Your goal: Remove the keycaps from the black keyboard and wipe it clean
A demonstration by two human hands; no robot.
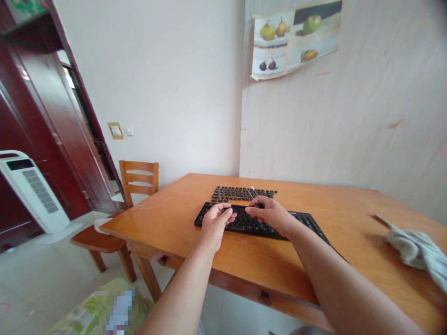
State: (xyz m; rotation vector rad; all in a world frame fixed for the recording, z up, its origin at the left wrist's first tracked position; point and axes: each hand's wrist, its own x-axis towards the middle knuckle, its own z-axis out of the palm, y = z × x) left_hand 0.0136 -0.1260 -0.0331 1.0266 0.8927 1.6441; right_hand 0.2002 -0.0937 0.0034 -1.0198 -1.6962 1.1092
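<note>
A black keyboard (310, 224) lies on the wooden table in front of me; its left and middle part looks stripped of keycaps, while keys still sit on its right end. Behind it, loose black keycaps (232, 193) are laid out in rows. Over the keyboard's left part, my left hand (217, 222) is closed, thumb against fingers; whatever is in the pinch is too small to make out. My right hand (267, 211) faces it, closed around a thin stick with a whitish tip (253, 190) that points up and away. The right fingers partly hide the keyboard.
The wooden table (167, 223) has drawers along its front. A grey cloth (412, 246) lies at the right beside a thin stick-like object (382, 219). At the left stand a wooden chair (139, 177) and a white fan-like appliance (38, 195). A cable leaves the keyboard's right end.
</note>
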